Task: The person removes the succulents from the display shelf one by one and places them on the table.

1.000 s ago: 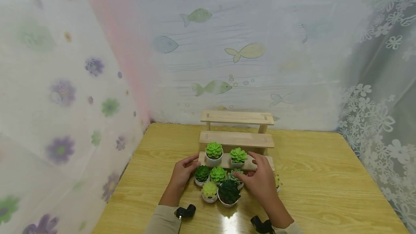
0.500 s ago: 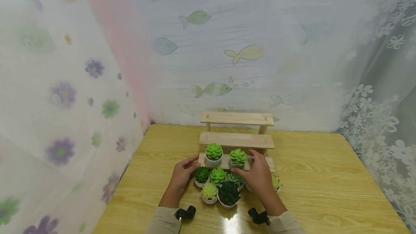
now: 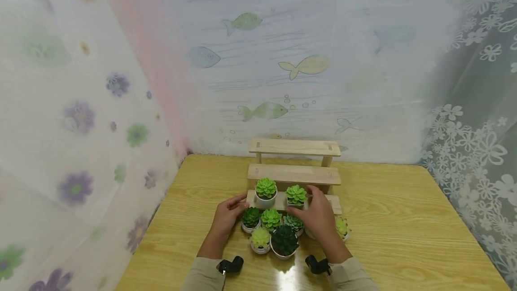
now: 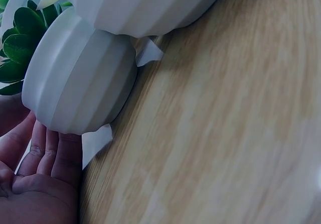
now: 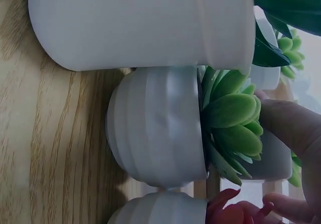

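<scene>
A wooden three-step plant stand [image 3: 294, 174] stands on the table. Its lowest step bears two potted light-green succulents. With thumb and fingers, my right hand [image 3: 321, 214] grips the pot of the right succulent [image 3: 296, 195]; the right wrist view shows this grey-white pot [image 5: 273, 156] between them. The left succulent [image 3: 265, 188] stands apart from both hands. My left hand [image 3: 226, 219] lies at the step's left end, fingers relaxed, beside a dark-green succulent [image 3: 251, 216]. Whether it touches the step is unclear. In the left wrist view its fingers [image 4: 37, 148] extend behind a ribbed white pot [image 4: 83, 76].
Several potted succulents crowd the table before the stand, among them a large dark-green one [image 3: 284, 240] and a yellow-green one [image 3: 260, 238]. Another yellowish one [image 3: 342, 227] stands right of my right wrist. A red succulent [image 5: 233, 211] shows in the right wrist view.
My right hand has shifted slightly left, its thumb and fingers coming in around the pot on the lowest step. The left hand and the other pots have stayed in place.
</scene>
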Demonstrator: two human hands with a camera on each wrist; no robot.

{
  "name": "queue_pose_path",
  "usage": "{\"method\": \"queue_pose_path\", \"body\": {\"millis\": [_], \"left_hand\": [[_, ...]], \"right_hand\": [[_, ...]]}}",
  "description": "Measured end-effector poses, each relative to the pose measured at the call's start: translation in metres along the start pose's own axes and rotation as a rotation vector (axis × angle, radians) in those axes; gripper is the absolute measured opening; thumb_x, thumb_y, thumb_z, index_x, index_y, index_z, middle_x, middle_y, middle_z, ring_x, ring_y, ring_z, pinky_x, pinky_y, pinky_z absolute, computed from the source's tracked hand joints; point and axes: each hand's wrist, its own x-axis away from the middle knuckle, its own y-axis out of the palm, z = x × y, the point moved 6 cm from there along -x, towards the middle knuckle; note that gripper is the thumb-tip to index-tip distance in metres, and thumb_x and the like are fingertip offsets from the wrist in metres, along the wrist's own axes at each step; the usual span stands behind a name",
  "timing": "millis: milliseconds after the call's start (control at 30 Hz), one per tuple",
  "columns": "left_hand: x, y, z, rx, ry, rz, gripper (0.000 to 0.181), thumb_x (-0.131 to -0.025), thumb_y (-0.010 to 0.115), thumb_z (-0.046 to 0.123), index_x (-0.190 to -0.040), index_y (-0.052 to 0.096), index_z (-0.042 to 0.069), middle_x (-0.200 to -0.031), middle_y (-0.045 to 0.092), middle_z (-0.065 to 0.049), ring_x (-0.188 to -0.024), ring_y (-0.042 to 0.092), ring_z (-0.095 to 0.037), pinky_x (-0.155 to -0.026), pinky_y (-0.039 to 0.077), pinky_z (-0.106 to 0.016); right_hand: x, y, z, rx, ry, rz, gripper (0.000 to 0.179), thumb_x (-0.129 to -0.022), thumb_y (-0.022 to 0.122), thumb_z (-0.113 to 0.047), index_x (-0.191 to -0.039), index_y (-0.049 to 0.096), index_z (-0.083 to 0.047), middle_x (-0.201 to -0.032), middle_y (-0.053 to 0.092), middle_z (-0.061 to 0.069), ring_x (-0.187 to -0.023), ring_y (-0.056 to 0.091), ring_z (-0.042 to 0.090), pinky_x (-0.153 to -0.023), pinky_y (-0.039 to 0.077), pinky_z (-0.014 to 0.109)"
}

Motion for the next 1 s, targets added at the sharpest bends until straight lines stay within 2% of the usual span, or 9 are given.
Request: {"method": "queue_pose_path", "body": {"millis": [233, 467, 600, 667, 767, 867, 1000], "left_hand": [[0.002, 0.001, 0.001, -0.027, -0.005, 0.014, 0.041, -0.095, 0.077, 0.017, -0.135, 0.07, 0.006, -0.104, 0.078, -0.007, -0.096, 0.072, -0.009, -0.083, 0.056, -0.022], [-0.001, 0.0, -0.001, -0.015, -0.009, 0.004, 0.041, -0.095, 0.076, 0.015, -0.135, 0.07, 0.007, -0.105, 0.078, -0.009, -0.096, 0.072, -0.009, -0.084, 0.056, -0.022], [-0.001, 0.0, -0.001, -0.022, -0.015, 0.007, 0.042, -0.096, 0.076, 0.016, -0.136, 0.069, 0.007, -0.107, 0.077, -0.009, -0.096, 0.071, -0.009, -0.083, 0.056, -0.022], [-0.001, 0.0, -0.001, -0.023, -0.019, 0.008, 0.041, -0.096, 0.075, 0.015, -0.136, 0.069, 0.007, -0.107, 0.077, -0.009, -0.095, 0.071, -0.009, -0.083, 0.056, -0.022], [-0.002, 0.0, -0.001, -0.026, -0.02, 0.008, 0.041, -0.097, 0.074, 0.014, -0.137, 0.068, 0.007, -0.107, 0.077, -0.008, -0.095, 0.071, -0.008, -0.083, 0.056, -0.023], [-0.002, 0.0, -0.001, -0.022, -0.018, 0.007, 0.042, -0.097, 0.074, 0.014, -0.137, 0.068, 0.007, -0.106, 0.077, -0.006, -0.095, 0.071, -0.008, -0.082, 0.056, -0.022], [-0.001, 0.0, -0.002, -0.017, -0.015, 0.008, 0.042, -0.096, 0.075, 0.015, -0.136, 0.069, 0.007, -0.105, 0.077, -0.006, -0.095, 0.071, -0.008, -0.082, 0.056, -0.021]], "right_hand": [[-0.003, 0.005, 0.001, 0.03, -0.006, 0.028, 0.088, -0.074, 0.092, -0.05, -0.145, 0.055, -0.012, -0.13, 0.068, 0.013, -0.114, 0.067, 0.033, -0.087, 0.056, 0.054], [-0.004, 0.006, 0.001, 0.059, -0.002, 0.045, 0.082, -0.074, 0.091, -0.051, -0.139, 0.06, -0.013, -0.116, 0.073, 0.01, -0.108, 0.065, 0.035, -0.098, 0.043, 0.065], [-0.003, 0.005, 0.001, 0.062, -0.006, 0.056, 0.079, -0.074, 0.092, -0.051, -0.137, 0.061, -0.014, -0.102, 0.073, 0.007, -0.1, 0.065, 0.033, -0.097, 0.041, 0.065], [-0.002, 0.003, -0.001, 0.058, -0.012, 0.066, 0.079, -0.074, 0.092, -0.05, -0.136, 0.062, -0.013, -0.101, 0.073, 0.006, -0.099, 0.065, 0.033, -0.097, 0.04, 0.066], [-0.001, 0.0, -0.002, 0.055, -0.017, 0.075, 0.08, -0.074, 0.092, -0.05, -0.137, 0.062, -0.013, -0.095, 0.072, 0.005, -0.095, 0.065, 0.032, -0.094, 0.043, 0.064], [0.001, -0.002, -0.004, 0.06, -0.019, 0.077, 0.08, -0.074, 0.091, -0.05, -0.138, 0.062, -0.012, -0.089, 0.07, 0.005, -0.085, 0.063, 0.028, -0.084, 0.049, 0.058], [0.003, -0.004, -0.003, 0.072, -0.021, 0.082, 0.081, -0.074, 0.091, -0.051, -0.138, 0.062, -0.011, -0.097, 0.072, 0.008, -0.082, 0.063, 0.025, -0.074, 0.053, 0.051]]}}
